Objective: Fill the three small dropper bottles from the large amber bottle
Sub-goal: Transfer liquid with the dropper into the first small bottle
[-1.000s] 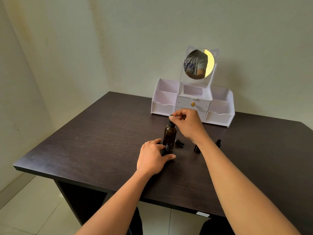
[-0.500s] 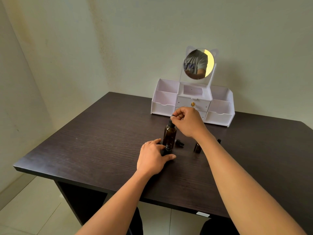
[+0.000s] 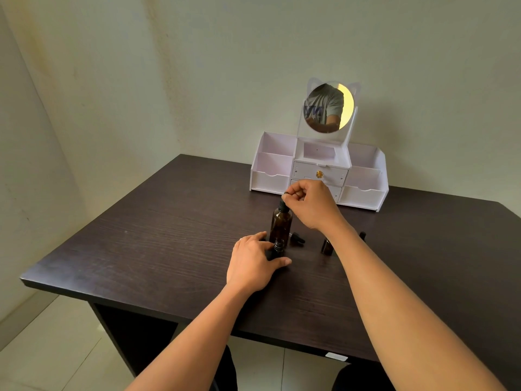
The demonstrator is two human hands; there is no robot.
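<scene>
The large amber bottle [image 3: 280, 224] stands upright mid-table. My right hand [image 3: 313, 206] is over it, fingertips pinched on its black dropper top [image 3: 285, 196] at the neck. My left hand [image 3: 252, 263] rests on the table just in front, fingers wrapped around a small dropper bottle [image 3: 279, 246] whose threaded open neck shows. A second small bottle [image 3: 327, 246] stands to the right, uncapped. A third one [image 3: 362, 236] peeks out behind my right forearm. A loose black dropper cap [image 3: 297, 239] lies beside the large bottle.
A white organiser [image 3: 363, 194] with drawers and a round cat-ear mirror [image 3: 328, 107] stands at the back of the dark wooden table [image 3: 169, 238]. Walls close in behind and on the left. The table's front edge is near my elbows.
My right forearm has shifted slightly, uncovering the second small bottle and partly hiding the third. The pinch on the dropper top and my left hand's hold look unchanged.
</scene>
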